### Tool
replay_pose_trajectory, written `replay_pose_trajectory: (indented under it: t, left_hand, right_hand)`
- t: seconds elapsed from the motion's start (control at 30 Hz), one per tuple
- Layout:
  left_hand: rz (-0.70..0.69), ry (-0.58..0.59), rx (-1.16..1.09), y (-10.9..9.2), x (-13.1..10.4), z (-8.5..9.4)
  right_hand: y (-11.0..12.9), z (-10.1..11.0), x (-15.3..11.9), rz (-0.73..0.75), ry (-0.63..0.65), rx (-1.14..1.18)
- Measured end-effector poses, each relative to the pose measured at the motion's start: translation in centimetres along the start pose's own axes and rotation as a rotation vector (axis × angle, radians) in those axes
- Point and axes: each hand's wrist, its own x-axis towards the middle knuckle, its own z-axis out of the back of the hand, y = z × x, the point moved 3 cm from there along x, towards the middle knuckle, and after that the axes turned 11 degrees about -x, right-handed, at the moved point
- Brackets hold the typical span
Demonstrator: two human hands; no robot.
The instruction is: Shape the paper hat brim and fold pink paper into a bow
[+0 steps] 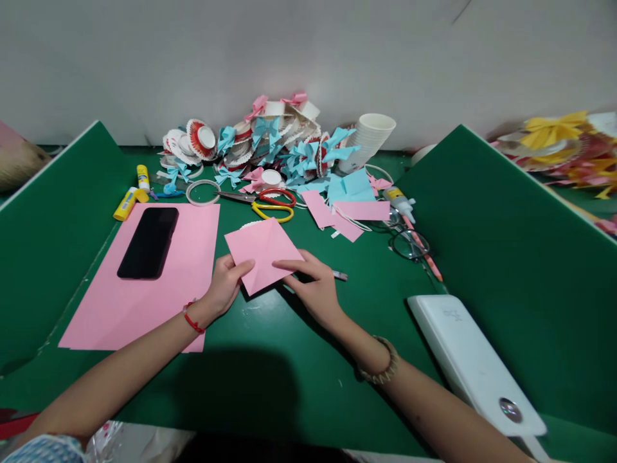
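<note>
Head view: green worktop [332, 392], pink paper sheets [144, 308] at left, creased pink paper square [264, 247] over the middle, left hand [225, 286] pinches its lower-left edge, thumb on top, right hand [315, 286] pinches its right corner, scissors [251, 199] just beyond.

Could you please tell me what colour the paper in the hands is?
The paper is pink, best seen in the head view.

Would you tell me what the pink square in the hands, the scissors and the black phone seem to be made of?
Pink square: matte paper, judging by its thin edges and creases. Scissors: blades probably metal, from their dull grey look; red and yellow handles likely smooth plastic, being evenly coloured. Black phone: smooth dark face, perhaps glass, though that stays uncertain.
</note>
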Motion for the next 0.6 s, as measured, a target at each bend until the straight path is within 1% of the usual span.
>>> replay_pose_trajectory:
  t: [0.1, 0.23, 0.37, 0.5, 0.53, 0.6]
  left_hand:
    - [0.086, -0.019, -0.146, -0.28, 0.03, -0.27]
    - [0.208, -0.087, -0.25, -0.23, 0.31, -0.1]
    - [0.182, -0.051, -0.322, -0.36, 0.65, -0.19]
    - [0.155, -0.045, -0.339, -0.48, 0.38, -0.42]
    - [0.131, -0.015, -0.329, -0.52, 0.25, -0.56]
    - [0.072, 0.086, -0.276, -0.55, -0.02, -0.91]
  right_hand:
    - [0.34, -0.01, -0.02, 0.004, 0.033, 0.056]
    - [0.62, -0.18, 0.0, -0.011, 0.08, 0.064]
    - [0.56, -0.17, 0.14, -0.043, 0.05, 0.051]
    - [0.12, -0.06, 0.33, -0.081, 0.015, 0.065]
    - [-0.03, -0.05, 0.37, -0.094, 0.011, 0.076]
    - [-0.31, -0.04, 0.43, -0.124, 0.008, 0.112]
